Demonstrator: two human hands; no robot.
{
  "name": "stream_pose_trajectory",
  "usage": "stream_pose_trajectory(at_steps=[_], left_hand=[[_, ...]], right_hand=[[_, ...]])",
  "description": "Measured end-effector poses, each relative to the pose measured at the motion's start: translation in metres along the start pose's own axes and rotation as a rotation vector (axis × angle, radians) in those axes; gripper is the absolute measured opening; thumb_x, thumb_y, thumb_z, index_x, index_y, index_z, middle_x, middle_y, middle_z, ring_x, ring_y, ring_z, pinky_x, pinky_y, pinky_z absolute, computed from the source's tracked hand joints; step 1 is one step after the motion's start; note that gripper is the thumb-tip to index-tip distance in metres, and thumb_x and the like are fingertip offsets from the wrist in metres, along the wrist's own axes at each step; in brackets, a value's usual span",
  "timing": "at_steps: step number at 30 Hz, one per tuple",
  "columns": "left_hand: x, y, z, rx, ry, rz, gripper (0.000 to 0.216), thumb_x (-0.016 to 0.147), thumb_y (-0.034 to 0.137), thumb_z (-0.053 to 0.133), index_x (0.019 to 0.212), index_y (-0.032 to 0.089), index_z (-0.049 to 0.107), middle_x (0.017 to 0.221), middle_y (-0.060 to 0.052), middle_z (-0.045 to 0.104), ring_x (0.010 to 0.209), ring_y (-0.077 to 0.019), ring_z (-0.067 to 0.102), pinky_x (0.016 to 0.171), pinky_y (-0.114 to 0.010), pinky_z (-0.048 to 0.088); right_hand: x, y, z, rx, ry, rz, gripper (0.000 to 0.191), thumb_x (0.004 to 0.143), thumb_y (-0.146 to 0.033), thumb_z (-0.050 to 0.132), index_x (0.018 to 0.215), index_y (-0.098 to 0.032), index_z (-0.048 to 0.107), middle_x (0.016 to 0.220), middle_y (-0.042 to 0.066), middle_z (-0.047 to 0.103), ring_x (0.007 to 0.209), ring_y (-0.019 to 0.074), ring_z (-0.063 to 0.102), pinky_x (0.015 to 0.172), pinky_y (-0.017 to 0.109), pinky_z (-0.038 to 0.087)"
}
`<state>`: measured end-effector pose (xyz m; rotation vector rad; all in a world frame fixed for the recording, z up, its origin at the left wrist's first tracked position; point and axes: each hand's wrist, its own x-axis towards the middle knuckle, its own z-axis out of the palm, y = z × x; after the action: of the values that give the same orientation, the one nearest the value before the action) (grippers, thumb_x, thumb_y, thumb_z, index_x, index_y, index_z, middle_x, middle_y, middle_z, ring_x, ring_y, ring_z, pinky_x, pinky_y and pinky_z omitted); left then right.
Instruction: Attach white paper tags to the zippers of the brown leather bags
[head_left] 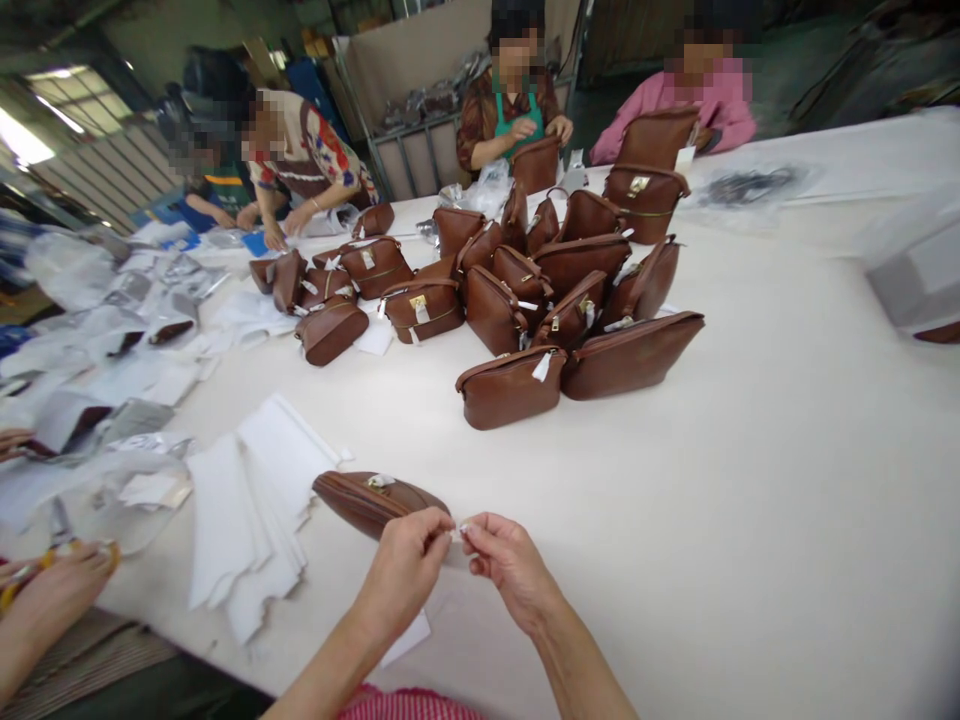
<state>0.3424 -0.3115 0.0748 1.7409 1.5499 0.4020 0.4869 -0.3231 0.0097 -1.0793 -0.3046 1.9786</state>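
My left hand (411, 560) and my right hand (510, 565) meet close together over the near part of the table, both with fingers pinched. A tiny whitish piece (457, 535) shows between the fingertips, too small to name. Just behind my left hand lies a brown leather handbag (375, 500) with a bit of white wrapping on its top; my hand hides its right end. A white card (407, 640) lies on the table under my left forearm.
Many brown handbags (510, 390) stand grouped mid-table. White paper sheets (247, 500) are stacked to the left, near plastic wrapping (150, 370). At lower left, a co-worker's hand (60, 590) holds yellow-handled scissors (60, 535). Other people work along the far edge of the white table (787, 450).
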Motion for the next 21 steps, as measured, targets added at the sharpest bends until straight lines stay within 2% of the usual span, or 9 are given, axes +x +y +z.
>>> stream_pose_trajectory(at_steps=[3,8,15,21], left_hand=[[0.0009,0.0003,0.0005,-0.046,0.004,-0.008,0.021,0.080,0.016,0.047,0.076,0.020,0.067,0.062,0.002,0.062,0.056,-0.0140,0.054,0.057,-0.023,0.039],[0.0030,-0.0028,0.0032,-0.104,0.027,-0.027,0.013,0.082,0.019,0.047,0.085,0.019,0.060,0.064,0.003,0.058,0.060,-0.0141,0.053,0.060,-0.023,0.040],[0.0048,0.0003,0.0061,-0.059,-0.018,-0.066,0.010,0.083,0.022,0.043,0.083,0.021,0.053,0.068,0.003,0.054,0.064,-0.0150,0.050,0.062,-0.025,0.037],[0.0046,-0.0021,0.0070,-0.102,0.015,-0.094,0.009,0.079,0.025,0.043,0.082,0.021,0.050,0.065,0.005,0.048,0.061,-0.0146,0.046,0.061,-0.026,0.035]], right_hand=[[0.0009,0.0012,0.0002,0.010,0.013,0.005,0.049,0.046,-0.054,0.090,0.065,-0.015,0.068,0.063,-0.001,0.060,0.062,0.0110,0.050,0.054,0.021,0.037],[0.0023,0.0020,-0.0002,0.024,0.017,0.014,0.050,0.046,-0.054,0.090,0.065,-0.015,0.067,0.061,-0.001,0.059,0.060,0.0104,0.049,0.054,0.022,0.036],[0.0031,0.0041,0.0059,0.045,-0.011,0.038,0.047,0.048,-0.053,0.089,0.066,-0.015,0.067,0.062,-0.001,0.058,0.061,0.0112,0.049,0.055,0.023,0.036],[0.0011,0.0037,0.0074,0.047,-0.027,0.046,0.046,0.048,-0.052,0.089,0.064,-0.015,0.067,0.063,-0.001,0.059,0.061,0.0109,0.048,0.053,0.022,0.036]])
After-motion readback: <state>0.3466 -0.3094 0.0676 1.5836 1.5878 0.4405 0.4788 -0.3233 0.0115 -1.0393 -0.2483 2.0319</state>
